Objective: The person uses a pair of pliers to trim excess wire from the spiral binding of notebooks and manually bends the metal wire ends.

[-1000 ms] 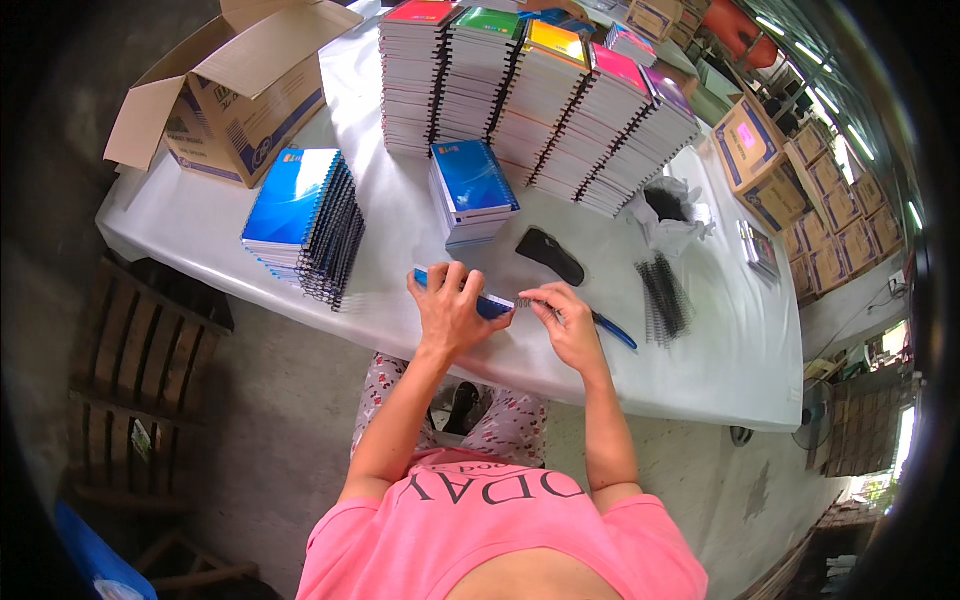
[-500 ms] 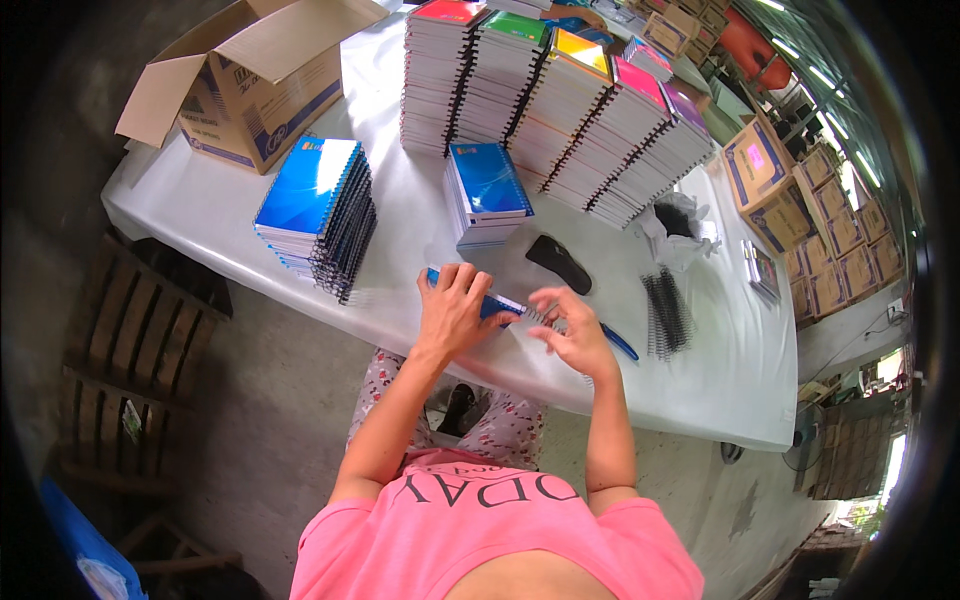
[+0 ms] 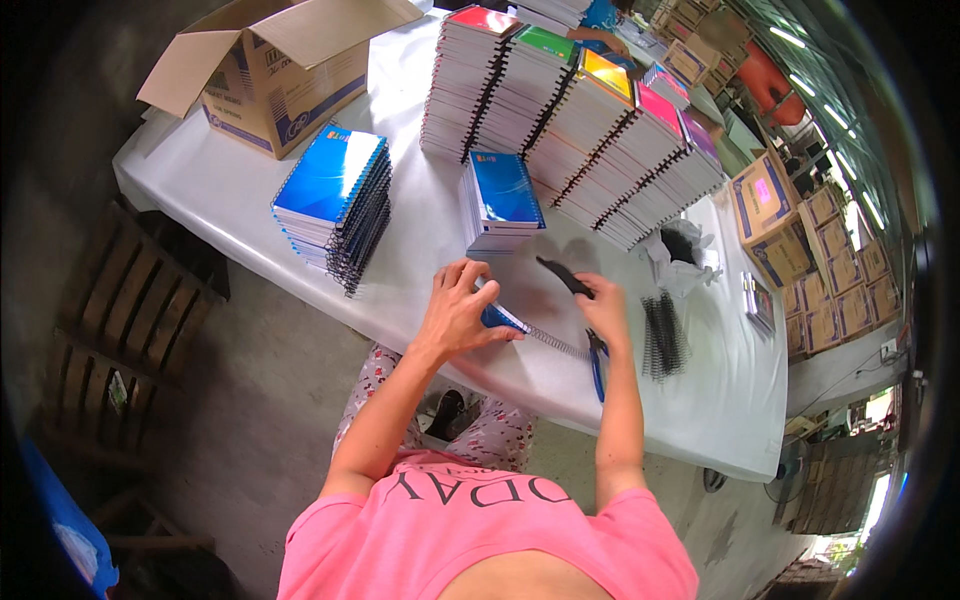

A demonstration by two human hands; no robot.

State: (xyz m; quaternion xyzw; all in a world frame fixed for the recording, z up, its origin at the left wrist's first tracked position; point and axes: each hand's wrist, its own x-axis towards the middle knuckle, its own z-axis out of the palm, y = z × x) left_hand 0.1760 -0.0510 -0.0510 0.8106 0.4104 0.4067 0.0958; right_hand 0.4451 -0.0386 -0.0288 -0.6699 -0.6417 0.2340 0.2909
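Observation:
Under my left hand [image 3: 455,312], a blue-covered notebook [image 3: 502,317] is gripped between thumb and fingers near the table's front edge. A thin spiral coil [image 3: 556,343] runs from its right end across the tabletop. My right hand [image 3: 604,308] is closed on a flat, black, elongated object [image 3: 562,274], tilted up off the table; its kind I cannot make out. Blue-handled pliers [image 3: 599,372] lie just below the right hand, beside the coil's far end. Beyond the left hand stands a short stack of blue notebooks [image 3: 500,195].
Left of it is another stack of blue notebooks [image 3: 330,190] with coils along one side. Tall notebook stacks [image 3: 470,85] rise at the back. A bundle of black coils [image 3: 662,335] and a plastic bag [image 3: 690,262] lie right. An open carton [image 3: 290,95] stands far left.
My right hand has left the coil beside the notebook, moved right and picked up the black object from the table. The left hand stays on the notebook. The pliers now lie at a steeper angle.

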